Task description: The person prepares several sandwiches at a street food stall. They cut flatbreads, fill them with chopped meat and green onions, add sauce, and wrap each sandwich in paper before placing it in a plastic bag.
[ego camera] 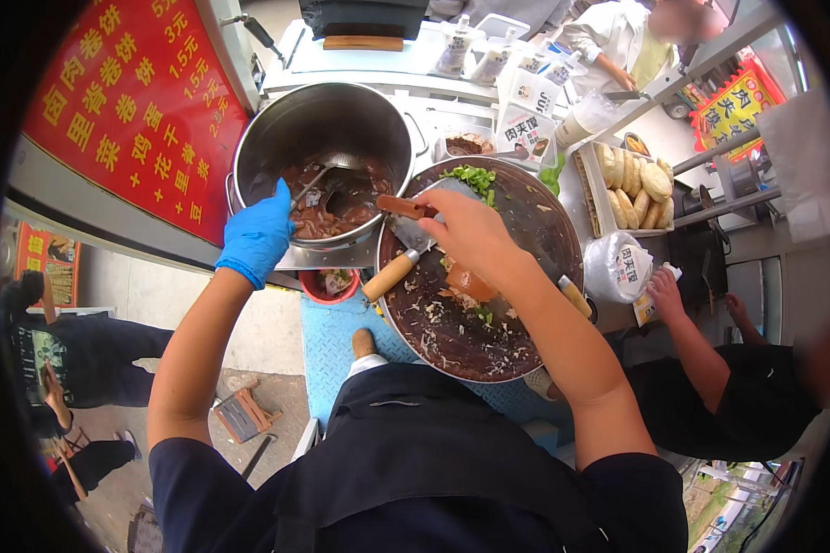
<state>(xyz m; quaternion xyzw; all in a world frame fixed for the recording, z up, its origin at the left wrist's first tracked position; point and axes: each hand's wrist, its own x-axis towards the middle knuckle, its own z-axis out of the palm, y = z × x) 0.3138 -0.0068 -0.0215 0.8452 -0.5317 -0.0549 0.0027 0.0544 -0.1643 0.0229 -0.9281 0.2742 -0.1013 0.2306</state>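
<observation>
My left hand point(257, 235), in a blue disposable glove, grips the handle of a metal skimmer point(346, 161) over a deep steel stockpot point(325, 110). Dark broth with pieces of braised meat point(318, 227) lies in the pot. My bare right hand point(470, 228) holds a brown handle point(400, 207) at the pot's rim; its far end is unclear. Below that hand, a wood-handled cleaver point(391, 275) rests on a round chopping board point(484, 356). A brown chunk of meat point(472, 283) sits among scraps there, with chopped green pepper point(474, 177) at the board's far edge.
A box of round flatbreads point(633, 186) and a stack of bags point(617, 266) stand right of the board. Another person's hand point(664, 294) is beside the bags. A second wooden handle point(574, 296) lies at the board's right edge. Below the pot is a red bin point(328, 285).
</observation>
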